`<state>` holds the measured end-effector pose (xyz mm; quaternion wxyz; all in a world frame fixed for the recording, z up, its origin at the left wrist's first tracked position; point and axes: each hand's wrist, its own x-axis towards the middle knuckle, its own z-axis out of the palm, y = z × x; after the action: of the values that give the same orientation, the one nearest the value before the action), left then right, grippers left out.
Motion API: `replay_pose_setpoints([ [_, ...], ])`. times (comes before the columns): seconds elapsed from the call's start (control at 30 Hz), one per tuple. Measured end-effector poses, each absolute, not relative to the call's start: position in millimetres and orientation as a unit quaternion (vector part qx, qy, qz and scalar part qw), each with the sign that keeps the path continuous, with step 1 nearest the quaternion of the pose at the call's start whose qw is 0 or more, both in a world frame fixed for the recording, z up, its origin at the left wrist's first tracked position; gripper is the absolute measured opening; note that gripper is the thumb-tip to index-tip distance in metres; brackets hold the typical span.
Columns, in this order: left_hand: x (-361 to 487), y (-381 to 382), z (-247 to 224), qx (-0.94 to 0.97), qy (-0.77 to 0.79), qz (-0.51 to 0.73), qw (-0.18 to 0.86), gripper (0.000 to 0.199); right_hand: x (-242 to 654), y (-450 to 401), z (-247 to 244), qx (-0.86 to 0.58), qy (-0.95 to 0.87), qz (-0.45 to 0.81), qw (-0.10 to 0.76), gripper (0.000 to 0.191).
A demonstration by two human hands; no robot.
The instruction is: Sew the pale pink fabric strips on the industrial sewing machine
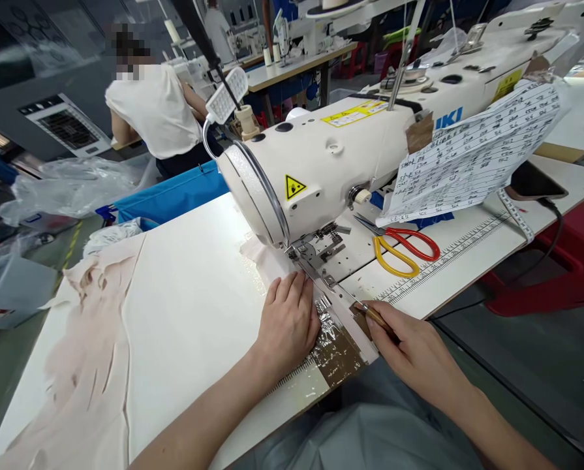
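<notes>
My left hand (289, 316) lies with its fingers flat on pale pink fabric (271, 260), close to the needle area of a white sewing machine (316, 156). A narrow pale strip (353, 329) runs from the presser foot toward the table's front edge, between my hands. My right hand (406, 339) is closed around the wooden handle of an awl (377, 318). The awl's thin metal shaft points toward the strip near the foot. What lies directly beneath my left palm is hidden.
Scissors (404, 251) with red and yellow handles lie right of the machine. A handwritten sheet (472, 156) and a phone (536, 181) are farther right. More pink fabric (86, 352) spreads along the table's left side. A person (154, 108) sits beyond a blue cloth (169, 196).
</notes>
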<state>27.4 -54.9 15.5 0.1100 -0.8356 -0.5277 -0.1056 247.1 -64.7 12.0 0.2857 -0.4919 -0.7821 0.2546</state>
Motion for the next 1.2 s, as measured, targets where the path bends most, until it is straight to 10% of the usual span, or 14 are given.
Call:
replay_pose_setpoints([
  [0.8, 20, -42, 14, -0.822, -0.553, -0.105, 0.084, 0.038, 212, -58, 14, -0.373, -0.831, 0.221, 0.350, 0.023],
  [1.2, 12, -29, 13, -0.811, -0.568, -0.135, 0.048, 0.037, 181, -40, 5, -0.377, -0.877, -0.011, 0.297, 0.026],
])
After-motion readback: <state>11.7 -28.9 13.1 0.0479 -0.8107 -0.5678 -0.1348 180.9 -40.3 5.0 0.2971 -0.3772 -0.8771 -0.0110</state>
